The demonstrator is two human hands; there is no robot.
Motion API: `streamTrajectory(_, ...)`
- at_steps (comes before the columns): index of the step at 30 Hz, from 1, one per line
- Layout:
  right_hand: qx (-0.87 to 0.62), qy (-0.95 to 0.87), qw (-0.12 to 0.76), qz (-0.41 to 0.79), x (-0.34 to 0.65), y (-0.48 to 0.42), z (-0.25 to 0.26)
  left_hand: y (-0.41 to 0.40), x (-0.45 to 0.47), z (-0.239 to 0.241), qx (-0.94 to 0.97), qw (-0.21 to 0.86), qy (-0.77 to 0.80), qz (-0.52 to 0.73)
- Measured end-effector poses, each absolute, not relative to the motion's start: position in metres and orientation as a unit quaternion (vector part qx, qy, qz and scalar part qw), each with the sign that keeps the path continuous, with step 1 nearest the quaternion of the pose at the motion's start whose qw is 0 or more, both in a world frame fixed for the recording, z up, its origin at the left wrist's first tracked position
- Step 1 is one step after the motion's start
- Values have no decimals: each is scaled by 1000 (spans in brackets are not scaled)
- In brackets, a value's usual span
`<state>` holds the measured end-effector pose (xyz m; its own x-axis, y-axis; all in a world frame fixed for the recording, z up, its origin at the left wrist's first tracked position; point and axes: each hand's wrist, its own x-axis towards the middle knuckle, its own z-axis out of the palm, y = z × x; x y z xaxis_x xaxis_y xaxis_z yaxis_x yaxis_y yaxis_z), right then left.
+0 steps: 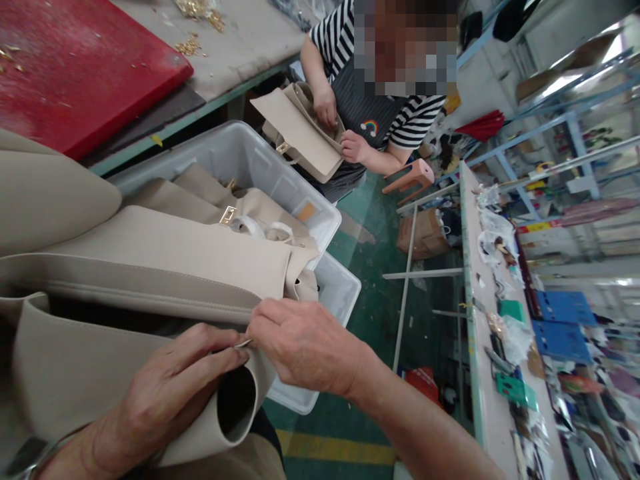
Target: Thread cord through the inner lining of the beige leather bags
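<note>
A large beige handbag (95, 360) lies across my lap, its mouth agape and dark inside. My left hand (175, 380) presses on the near wall of this bag, thumb and fingers closed on its top edge. Right beside it, my right hand (305, 343) pinches the same edge near the bag's corner. A small thin piece shows between the fingertips of both hands; what it is I cannot make out. The bag's flap (200, 247) is folded back beyond my hands. Below my left hand the side panel curls into a round opening.
A grey plastic crate (250, 153) holds more beige bags with gold clasps. Beyond it, a person in a striped shirt (330, 40) handles another beige bag (310, 137). A red board (90, 67) lies on the left table. A cluttered workbench (480, 320) stands at right.
</note>
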<state>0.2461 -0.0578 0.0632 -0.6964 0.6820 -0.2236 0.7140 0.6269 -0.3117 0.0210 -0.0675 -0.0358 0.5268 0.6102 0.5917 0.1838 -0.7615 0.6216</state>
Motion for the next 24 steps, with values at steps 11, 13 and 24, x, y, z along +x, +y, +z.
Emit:
streamTrajectory(11,417,874,62,-242,243,-55,71,-70,23,-38,820,285,253,427)
streamTrajectory(13,409,879,45,-240,244,-53,70,-71,23,-37,820,282,257,427)
streamTrajectory(24,436,895,-38,-83,231,-79,42,-71,25,-36,811,275,276,437)
